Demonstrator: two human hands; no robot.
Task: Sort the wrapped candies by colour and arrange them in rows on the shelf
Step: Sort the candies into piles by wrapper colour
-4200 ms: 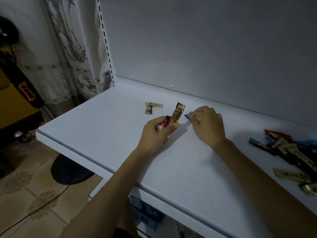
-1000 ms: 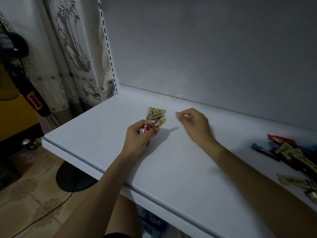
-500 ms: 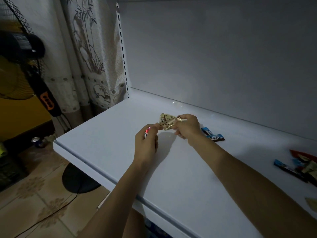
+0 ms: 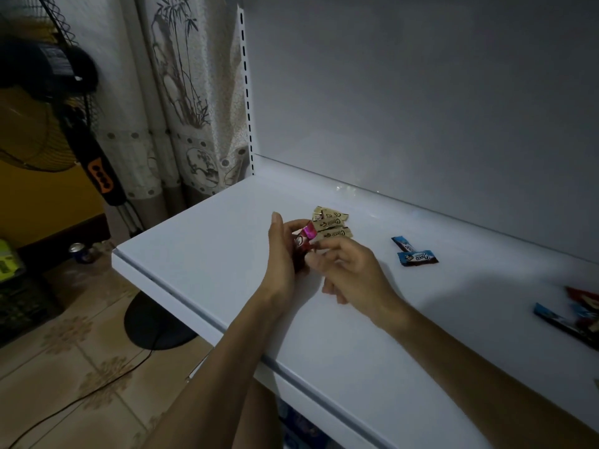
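Observation:
On the white shelf [image 4: 207, 254] lie three gold candies [image 4: 330, 225] side by side near the back. My left hand [image 4: 285, 254] holds a red candy [image 4: 303, 241] just in front of them. My right hand [image 4: 350, 273] has its fingers curled and its fingertips at the lower end of the red candy; whether it pinches the wrapper is not clear. Two blue candies [image 4: 413, 254] lie to the right of my hands. A mixed pile of candies [image 4: 573, 314] shows at the right edge, partly cut off.
The grey back panel [image 4: 421, 108] rises behind the shelf, with a slotted upright [image 4: 247, 92] at its left end. Left of the shelf stand a fan [image 4: 64, 124] with its round base [image 4: 155, 322] and cable on the tiled floor, a curtain and a can [image 4: 79, 252].
My right hand has left the gold candies, which now lie in a row, and has come to the red candy in my left hand. The view has moved closer and leftward.

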